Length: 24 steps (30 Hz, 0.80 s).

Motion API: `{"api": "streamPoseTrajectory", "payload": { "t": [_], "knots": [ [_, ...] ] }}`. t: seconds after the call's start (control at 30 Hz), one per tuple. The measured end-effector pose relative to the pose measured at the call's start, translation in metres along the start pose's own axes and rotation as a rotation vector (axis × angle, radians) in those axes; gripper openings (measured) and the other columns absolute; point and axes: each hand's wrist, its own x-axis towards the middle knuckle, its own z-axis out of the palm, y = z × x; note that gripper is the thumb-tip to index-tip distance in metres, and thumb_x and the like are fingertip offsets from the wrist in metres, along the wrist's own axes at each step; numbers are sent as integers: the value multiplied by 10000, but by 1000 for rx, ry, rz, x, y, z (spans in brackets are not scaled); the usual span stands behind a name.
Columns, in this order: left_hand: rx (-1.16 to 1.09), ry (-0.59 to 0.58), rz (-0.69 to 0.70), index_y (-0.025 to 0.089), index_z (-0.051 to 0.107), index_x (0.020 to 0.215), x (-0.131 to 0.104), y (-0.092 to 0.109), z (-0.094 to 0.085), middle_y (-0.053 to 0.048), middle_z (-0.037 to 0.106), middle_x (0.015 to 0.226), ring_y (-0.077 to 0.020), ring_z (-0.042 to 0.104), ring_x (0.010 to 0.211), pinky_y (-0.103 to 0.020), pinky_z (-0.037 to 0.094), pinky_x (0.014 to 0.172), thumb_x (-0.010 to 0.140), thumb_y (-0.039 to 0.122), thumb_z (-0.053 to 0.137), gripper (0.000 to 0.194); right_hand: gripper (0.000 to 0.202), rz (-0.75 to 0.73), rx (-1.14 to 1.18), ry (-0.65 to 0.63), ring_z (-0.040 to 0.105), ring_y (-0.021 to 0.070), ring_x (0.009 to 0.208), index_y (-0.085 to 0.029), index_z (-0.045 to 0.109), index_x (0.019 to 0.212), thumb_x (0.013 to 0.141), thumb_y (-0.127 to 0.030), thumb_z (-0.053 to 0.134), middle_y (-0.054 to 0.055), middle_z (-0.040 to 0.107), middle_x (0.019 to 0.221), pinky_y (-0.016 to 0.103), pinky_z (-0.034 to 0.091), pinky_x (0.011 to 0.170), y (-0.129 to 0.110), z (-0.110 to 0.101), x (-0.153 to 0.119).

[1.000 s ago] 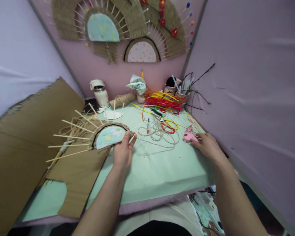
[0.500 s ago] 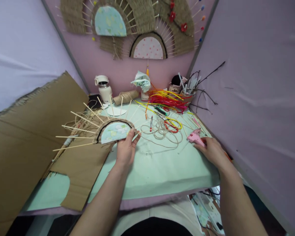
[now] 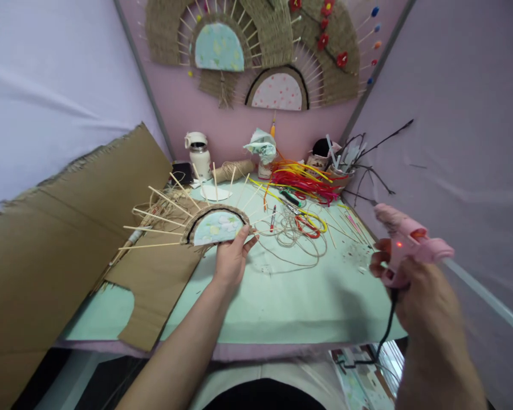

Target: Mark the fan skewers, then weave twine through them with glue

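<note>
My left hand (image 3: 234,256) pinches the right end of a half-round fan piece (image 3: 219,226). It has a pale blue flowered cloth centre, a black cord line and a twine-wrapped rim, with thin wooden sticks (image 3: 158,214) fanning outward from it. On the right, my right hand (image 3: 414,279) is wrapped round the handle of a pink glue gun (image 3: 410,242), held up above the table. A red light glows on its side. A clear glue stick sticks out of its back, and a black cord hangs from the handle.
Cardboard sheets (image 3: 154,290) cover the table's left. Loose twine (image 3: 297,233), scissors (image 3: 310,224) and a red marker (image 3: 273,218) lie mid-table. Behind are red and yellow pipe cleaners (image 3: 308,179), a white bottle (image 3: 200,158), a twine roll (image 3: 233,169) and a pot with twigs (image 3: 342,173).
My right hand has lifted the glue gun off the table, up and to the right. My left hand still holds the fan piece. The whole view has shifted slightly.
</note>
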Motion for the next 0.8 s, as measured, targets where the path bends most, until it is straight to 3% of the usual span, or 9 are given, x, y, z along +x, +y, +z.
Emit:
{"api": "streamPoseTrajectory", "payload": {
  "t": [0.07, 0.1, 0.17, 0.23, 0.37, 0.57, 0.8],
  "knots": [
    [-4, -14, 2, 168, 673, 845, -1, -1, 0, -1, 676, 850, -132, 654, 791, -332, 516, 795, 615, 284, 830, 302, 316, 142, 369, -77, 547, 174, 551, -201, 584, 936, 829, -482, 488, 87, 620, 802, 302, 407, 446, -7, 27, -15],
    [-4, -18, 4, 172, 673, 844, -1, -1, 0, 2, 676, 850, -133, 654, 794, -328, 518, 785, 618, 282, 828, 295, 321, 206, 457, -178, 525, 158, 516, -204, 590, 940, 833, -495, 504, 68, 622, 789, 289, 393, 425, -9, 40, -23],
    [-9, -23, 7, 180, 673, 838, -2, -1, 1, 7, 675, 842, -133, 651, 797, -321, 521, 772, 623, 278, 824, 281, 386, 217, 499, -376, 500, 137, 473, -190, 601, 908, 868, -548, 463, 49, 619, 738, 281, 401, 425, -12, 65, -36],
    [-11, -26, 4, 180, 671, 821, -4, -1, 2, 5, 677, 834, -134, 649, 802, -317, 523, 774, 624, 282, 824, 269, 423, 158, 462, -462, 511, 131, 476, -179, 607, 896, 881, -572, 451, 47, 620, 737, 280, 426, 449, -13, 82, -46],
    [-3, -32, 2, 179, 672, 810, -7, 2, 5, 0, 678, 821, -140, 649, 798, -311, 522, 762, 621, 291, 824, 266, 405, 61, 319, -425, 545, 145, 518, -189, 609, 887, 895, -558, 444, 58, 636, 802, 298, 457, 489, -9, 98, -56],
    [6, -25, 35, 181, 678, 800, -11, 2, 7, -3, 683, 801, -152, 656, 779, -320, 524, 754, 609, 293, 829, 267, 450, -31, 104, -312, 577, 190, 632, -219, 550, 629, 919, -534, 411, 63, 634, 719, 332, 465, 598, 2, 102, -65],
    [9, -27, 27, 171, 673, 793, -10, 1, 6, 0, 688, 781, -151, 661, 771, -331, 536, 758, 592, 296, 838, 289, 404, -15, 149, -270, 574, 181, 621, -195, 625, 786, 912, -532, 441, 56, 641, 738, 318, 472, 580, 12, 108, -69]
  ]
}}
